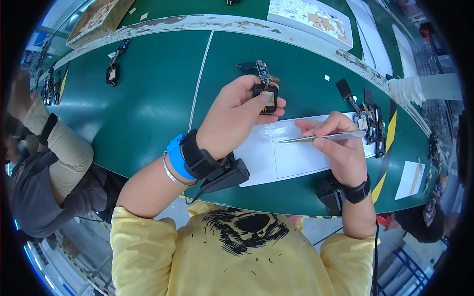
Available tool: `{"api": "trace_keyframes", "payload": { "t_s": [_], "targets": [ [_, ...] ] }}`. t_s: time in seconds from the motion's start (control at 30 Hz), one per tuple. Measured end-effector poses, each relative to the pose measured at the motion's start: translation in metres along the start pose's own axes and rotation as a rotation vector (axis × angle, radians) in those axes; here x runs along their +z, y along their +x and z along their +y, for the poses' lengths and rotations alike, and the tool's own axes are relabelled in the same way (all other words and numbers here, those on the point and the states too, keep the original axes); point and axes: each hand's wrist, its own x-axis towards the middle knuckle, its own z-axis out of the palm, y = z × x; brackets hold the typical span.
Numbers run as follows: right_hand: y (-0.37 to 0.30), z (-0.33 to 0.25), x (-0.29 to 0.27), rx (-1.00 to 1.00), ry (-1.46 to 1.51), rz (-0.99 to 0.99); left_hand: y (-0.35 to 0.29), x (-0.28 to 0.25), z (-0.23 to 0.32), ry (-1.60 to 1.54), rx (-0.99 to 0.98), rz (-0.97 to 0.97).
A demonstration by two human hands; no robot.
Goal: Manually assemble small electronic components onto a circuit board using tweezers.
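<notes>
The left hand (pixel 234 113) is grasping a module (pixel 269 97) near the far edge of a white sheet (pixel 256 165); the right hand (pixel 345 153) is pinching tweezers (pixel 348 134) beside clustered parts (pixel 378 126). The green bench (pixel 148 103) is stretching leftward past a seam (pixel 201 79), toward a co-worker (pixel 44 172).

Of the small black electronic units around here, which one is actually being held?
The black unit in the left hand. The lone unit farther left and the cluster of units just right of the right hand lie unheld.
</notes>
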Motion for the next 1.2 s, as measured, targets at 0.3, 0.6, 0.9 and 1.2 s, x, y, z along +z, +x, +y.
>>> {"api": "trace_keyframes", "payload": {
  "t_s": [0.3,0.6,0.9,1.2],
  "targets": [
    [-0.011,-0.003,0.019,-0.418,0.201,0.144,-0.02,0.02,-0.005,-0.203,-0.04,-0.342],
    [-0.015,-0.002,0.018,-0.465,0.085,0.115,-0.02,0.02,-0.012,-0.196,-0.001,-0.381],
    [-0.015,-0.003,0.019,-0.485,-0.071,0.095,-0.021,0.021,-0.015,-0.15,0.089,-0.375],
    [-0.016,-0.009,0.024,-0.63,-0.467,-0.011,-0.023,0.021,-0.009,-0.204,0.004,-0.345]
  ]
}}
